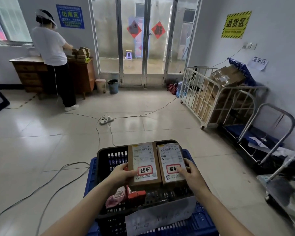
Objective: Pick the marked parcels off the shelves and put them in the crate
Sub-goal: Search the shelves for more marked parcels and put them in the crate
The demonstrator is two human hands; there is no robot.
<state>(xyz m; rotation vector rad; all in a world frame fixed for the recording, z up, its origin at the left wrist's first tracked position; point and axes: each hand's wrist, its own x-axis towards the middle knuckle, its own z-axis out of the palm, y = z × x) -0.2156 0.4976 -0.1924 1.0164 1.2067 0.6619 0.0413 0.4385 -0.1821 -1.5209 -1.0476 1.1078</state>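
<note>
Placement is the step in hand, as I judge it: two brown cardboard parcels are held side by side, touching, over the black crate point(109, 153), which sits inside a blue crate point(90, 176) on the floor. The left hand point(122, 172) holds the left parcel point(144, 160) with its fingers clamped on the near left edge, and the right hand point(191, 172) holds the right parcel point(171, 158) the same way, thumb lying across its red-framed mark. Both parcels lie flat, labels up, at about rim height; whether they rest on anything beneath cannot be told. Lower in the crate lie a pink parcel point(115, 197) bearing the same kind of mark and a red box point(137, 195), just under the left parcel's near corner. The next move likely calls for lowering both parcels level, clear of the rim, settling them on or beside those two, then letting the fingers come apart.
</note>
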